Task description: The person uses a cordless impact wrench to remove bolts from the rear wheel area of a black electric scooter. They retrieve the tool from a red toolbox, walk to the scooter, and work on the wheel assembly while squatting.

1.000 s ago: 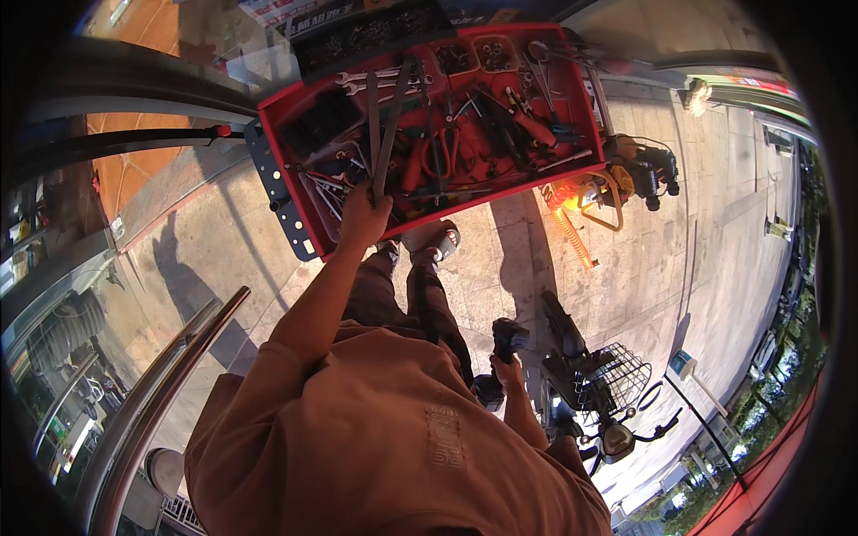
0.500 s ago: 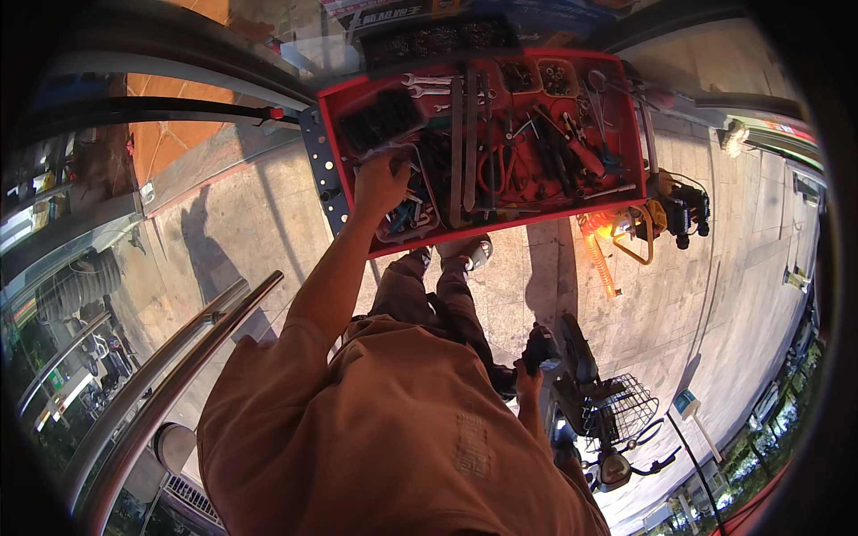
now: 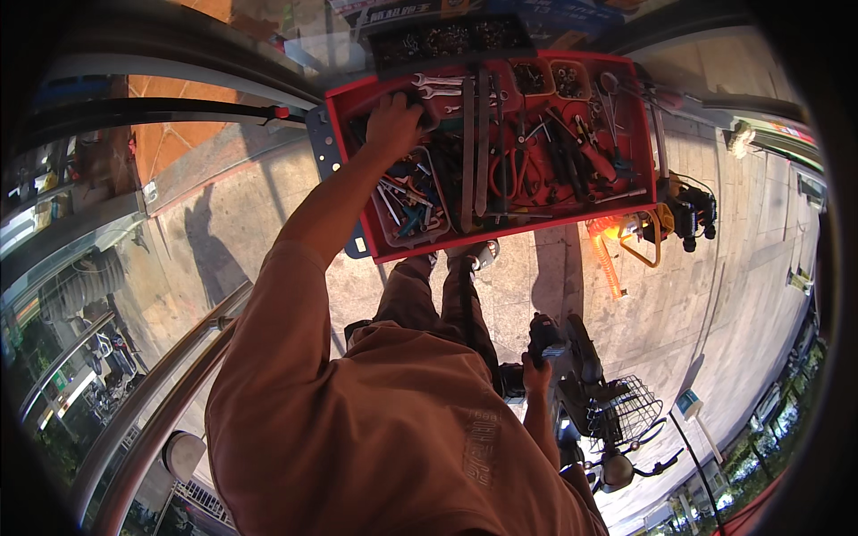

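In the far left corner of a red tool drawer [image 3: 500, 223], my left hand [image 3: 393, 125] reaches down over a black case of sockets [image 3: 427, 121]. Its fingers are curled and closed against the dark pieces; what they grip is hidden. A clear plastic tray [image 3: 413, 210] of bits and small hand tools lies just nearer than my wrist. Low beside my right hip, my right hand [image 3: 536, 373] is wrapped around the grip of a black cordless power tool [image 3: 543, 335], its head pointing away from me.
Wrenches [image 3: 440, 86], long flat metal bars [image 3: 468, 152], red-handled scissors [image 3: 509, 170] and pliers fill the drawer. Beyond it sits a black parts tray [image 3: 447, 40]. A yellow machine with an orange coiled hose [image 3: 606, 259], a scooter [image 3: 617, 420] and metal rails [image 3: 170, 393] stand around.
My left hand has moved from the clear tray farther away to the black socket case, uncovering the tray's contents. My right hand keeps its hold on the power tool.
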### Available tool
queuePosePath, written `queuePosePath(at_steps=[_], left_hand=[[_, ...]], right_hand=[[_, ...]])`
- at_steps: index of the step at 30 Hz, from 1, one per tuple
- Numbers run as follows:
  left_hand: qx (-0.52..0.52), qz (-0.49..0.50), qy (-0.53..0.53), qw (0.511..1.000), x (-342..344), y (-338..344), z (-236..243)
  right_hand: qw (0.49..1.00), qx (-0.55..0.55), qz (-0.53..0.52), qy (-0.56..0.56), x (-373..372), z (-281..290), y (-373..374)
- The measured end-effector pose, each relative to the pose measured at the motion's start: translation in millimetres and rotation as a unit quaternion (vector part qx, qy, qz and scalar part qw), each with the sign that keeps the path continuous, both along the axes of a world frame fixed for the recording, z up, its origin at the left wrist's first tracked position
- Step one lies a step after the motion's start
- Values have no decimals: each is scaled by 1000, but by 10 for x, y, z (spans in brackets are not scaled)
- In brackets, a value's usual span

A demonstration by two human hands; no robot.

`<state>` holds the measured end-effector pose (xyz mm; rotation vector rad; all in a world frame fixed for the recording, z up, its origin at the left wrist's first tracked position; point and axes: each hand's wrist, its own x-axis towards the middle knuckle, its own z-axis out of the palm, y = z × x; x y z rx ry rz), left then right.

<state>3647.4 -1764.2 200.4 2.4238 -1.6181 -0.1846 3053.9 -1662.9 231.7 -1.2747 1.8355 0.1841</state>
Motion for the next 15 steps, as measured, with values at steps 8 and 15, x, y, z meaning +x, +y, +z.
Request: queuePosePath(at_steps=[8,15], left_hand=[[-42,-50,-35,997,112,-9,-6],[6,-122,65,990,-192,-4,60]], right_hand=[[998,-16,-58,-21,-174,-80,392],[987,53,-143,-58,-60,-25,398]])
